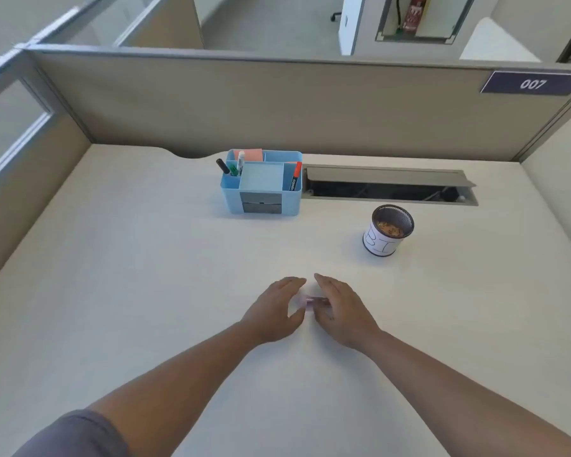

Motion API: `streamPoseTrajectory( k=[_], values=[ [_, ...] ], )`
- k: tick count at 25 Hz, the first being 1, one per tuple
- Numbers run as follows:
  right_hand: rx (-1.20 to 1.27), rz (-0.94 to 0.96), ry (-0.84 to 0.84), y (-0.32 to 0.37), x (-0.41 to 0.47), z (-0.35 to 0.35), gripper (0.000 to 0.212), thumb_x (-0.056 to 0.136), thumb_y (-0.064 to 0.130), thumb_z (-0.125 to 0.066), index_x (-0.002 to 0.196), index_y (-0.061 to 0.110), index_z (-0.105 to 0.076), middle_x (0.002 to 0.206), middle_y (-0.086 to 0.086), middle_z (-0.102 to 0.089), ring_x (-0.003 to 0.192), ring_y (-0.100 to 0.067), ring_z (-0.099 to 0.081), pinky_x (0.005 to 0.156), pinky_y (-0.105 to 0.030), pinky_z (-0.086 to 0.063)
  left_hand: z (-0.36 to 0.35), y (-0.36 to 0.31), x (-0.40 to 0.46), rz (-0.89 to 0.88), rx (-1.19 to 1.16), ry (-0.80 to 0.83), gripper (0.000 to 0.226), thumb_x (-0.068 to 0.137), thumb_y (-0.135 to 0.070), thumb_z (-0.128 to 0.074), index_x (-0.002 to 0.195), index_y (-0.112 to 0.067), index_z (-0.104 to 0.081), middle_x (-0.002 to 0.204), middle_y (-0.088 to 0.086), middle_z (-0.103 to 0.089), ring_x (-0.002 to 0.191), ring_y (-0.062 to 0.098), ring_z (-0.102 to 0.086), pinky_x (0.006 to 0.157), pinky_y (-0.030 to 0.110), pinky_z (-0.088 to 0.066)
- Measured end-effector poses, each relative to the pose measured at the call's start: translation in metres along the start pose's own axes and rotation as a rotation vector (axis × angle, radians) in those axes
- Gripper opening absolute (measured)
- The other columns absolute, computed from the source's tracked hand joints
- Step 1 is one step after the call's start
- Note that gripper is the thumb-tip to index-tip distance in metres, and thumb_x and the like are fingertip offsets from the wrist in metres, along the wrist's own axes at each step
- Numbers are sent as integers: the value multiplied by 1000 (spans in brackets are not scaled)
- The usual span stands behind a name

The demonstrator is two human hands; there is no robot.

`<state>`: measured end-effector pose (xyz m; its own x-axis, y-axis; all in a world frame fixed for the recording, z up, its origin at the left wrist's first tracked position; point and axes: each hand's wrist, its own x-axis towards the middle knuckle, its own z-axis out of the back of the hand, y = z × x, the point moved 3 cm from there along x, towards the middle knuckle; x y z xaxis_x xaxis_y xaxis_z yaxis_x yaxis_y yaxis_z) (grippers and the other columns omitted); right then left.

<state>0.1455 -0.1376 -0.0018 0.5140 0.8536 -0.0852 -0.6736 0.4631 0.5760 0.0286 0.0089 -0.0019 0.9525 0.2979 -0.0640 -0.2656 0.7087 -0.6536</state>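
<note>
Desk (pixel 145 258): blue organiser (pixel 261 183), mesh cup (pixel 388 230), pink item (pixel 305 301).

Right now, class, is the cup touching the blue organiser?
Apart. The head view shows bare desk between the cup and the organiser.
</note>
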Motion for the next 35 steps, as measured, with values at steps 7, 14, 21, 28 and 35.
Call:
streamPoseTrajectory(
  k=[7, 14, 21, 28, 35],
  values=[
    [263, -62, -12, -4, 3, -4, 49, 90, 6, -68, 137, 9, -57, 123, -8, -67, 120, -23, -64, 101, -37, -52, -3, 4, 5, 62, -72, -3, 37, 94, -35, -65, 127, -19, -66, 125, -2, -71, 118, 17, -59, 101, 27, -44],
    [607, -242, 26, -5, 2, 0, 23, 96, 0, -66, 117, 9, -70, 118, -2, -72, 108, -4, -72, 93, -17, -52, 0, 3, 12, 267, -366, 56, 25, 95, -30, -66, 118, -22, -71, 107, -8, -76, 97, 2, -70, 79, 12, -48],
    [762, -292, 40, -8, 5, 8, 17, 95, 14, -74, 111, 17, -74, 110, -2, -78, 104, -17, -72, 95, -30, -56, 8, -2, 16, 328, -527, 14, 26, 87, -18, -77, 112, -20, -74, 103, -7, -79, 95, 1, -73, 80, 13, -53],
    [823, -311, 83, -12, 7, 5, 16, 91, 7, -77, 106, 11, -77, 106, -7, -79, 94, -12, -71, 90, -25, -58, 12, -4, 18, 304, -491, 61, 20, 86, -10, -76, 105, -16, -75, 96, -5, -81, 90, 5, -75, 84, 23, -59],
    [906, -328, 49, -11, 7, 5, 14, 91, 2, -75, 104, 9, -76, 98, -2, -77, 90, -14, -67, 91, -32, -56, 14, -11, 19, 271, -471, 5, 17, 86, -14, -77, 98, -26, -75, 90, -15, -77, 85, -5, -72, 73, 8, -53]
  ],
)
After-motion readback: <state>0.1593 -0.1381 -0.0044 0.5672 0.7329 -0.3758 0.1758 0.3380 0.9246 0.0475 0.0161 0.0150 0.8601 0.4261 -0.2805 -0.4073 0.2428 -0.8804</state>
